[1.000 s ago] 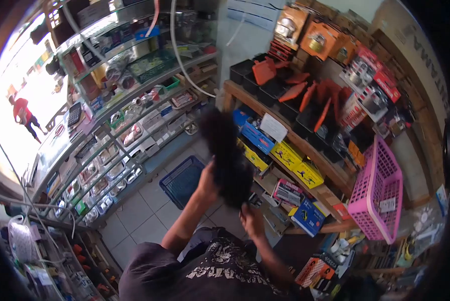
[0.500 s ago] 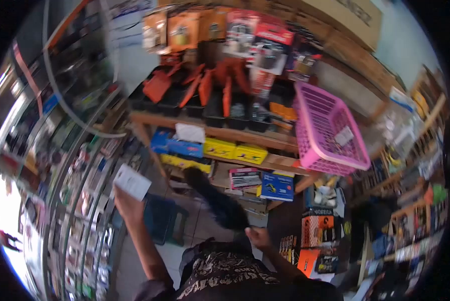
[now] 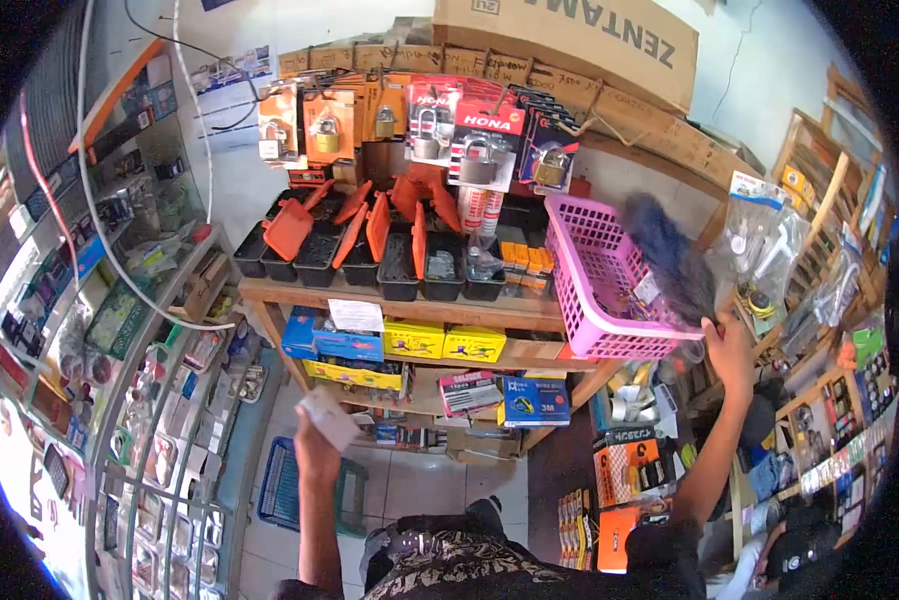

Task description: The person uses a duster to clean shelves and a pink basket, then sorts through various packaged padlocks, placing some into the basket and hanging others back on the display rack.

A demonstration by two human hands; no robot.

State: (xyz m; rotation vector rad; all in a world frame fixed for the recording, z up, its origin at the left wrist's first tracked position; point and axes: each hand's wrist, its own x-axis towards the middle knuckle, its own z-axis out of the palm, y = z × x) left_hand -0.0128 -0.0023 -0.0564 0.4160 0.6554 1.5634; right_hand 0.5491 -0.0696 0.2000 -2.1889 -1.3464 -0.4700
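My right hand [image 3: 729, 355] is raised at the right, its fingers closed round the lower end of a dark, fluffy duster [image 3: 664, 255]. The duster's blurred head leans over the right side of a pink plastic basket [image 3: 619, 345], which has small items and a white label inside. Lower left, my left hand [image 3: 316, 455] grips a white card [image 3: 329, 420], slightly blurred, in front of the wooden shelf unit [image 3: 419, 308]. Black bins [image 3: 399, 270] with raised orange lids stand on the shelf top, left of the basket.
Packaged padlocks [image 3: 484, 150] hang above the bins. Yellow boxes [image 3: 414, 340] and a blue box [image 3: 536, 400] fill the lower shelves. A glass display case [image 3: 159, 440] runs along the left. A blue crate [image 3: 279, 485] sits on the floor. Bagged goods [image 3: 764, 235] hang at the right.
My right hand has swung up and right, carrying the duster from low in front of the shelves to the basket. My left hand has shifted right and slightly down with the card.
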